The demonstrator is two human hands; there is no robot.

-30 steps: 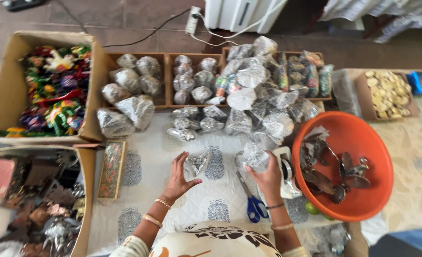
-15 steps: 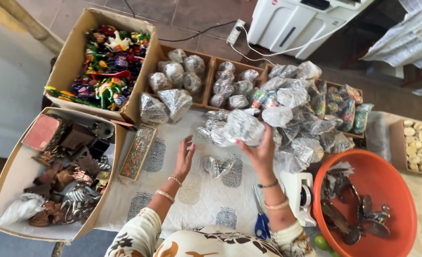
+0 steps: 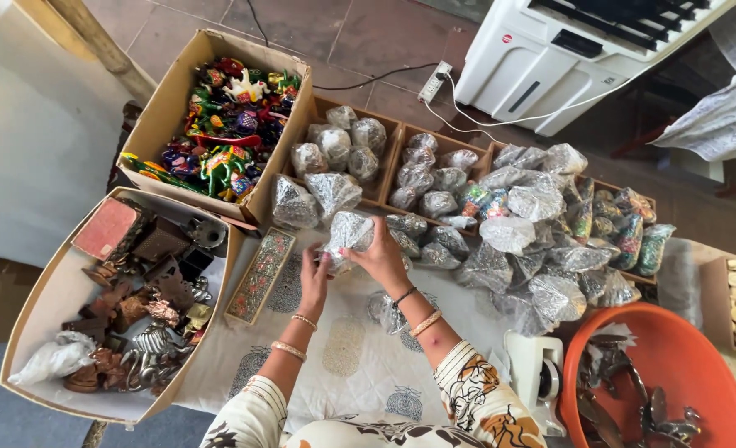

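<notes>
Both hands hold one clear plastic packet (image 3: 350,232) with a silvery patterned thing inside, lifted above the printed white cloth (image 3: 347,357). The left hand (image 3: 313,278) grips its lower left edge, fingers curled and pressed together around the wrap. The right hand (image 3: 382,255) cups its right side, fingers bent close against the plastic, thumb underneath. The packet sits between the two sets of fingers, touching both.

Just beyond the fingertips stand low wooden trays (image 3: 389,166) divided into compartments, each holding more wrapped packets of the same silvery kind; further right of the right fingers a loose heap of packets (image 3: 534,249) spills over the trays, some with coloured pieces inside. Left of the left fingers, near them, lies a long narrow painted box (image 3: 260,274). Beyond it, up and left, a cardboard box (image 3: 173,108) holds bright painted figurines. Further left and lower, a second cardboard box (image 3: 40,307) holds dark metal and wooden trinkets, a reddish block and a white bag. Well to the right of the right wrist, an orange plastic tub (image 3: 675,357) holds dark metal pieces, with a white tape dispenser (image 3: 538,373) just beside it.
</notes>
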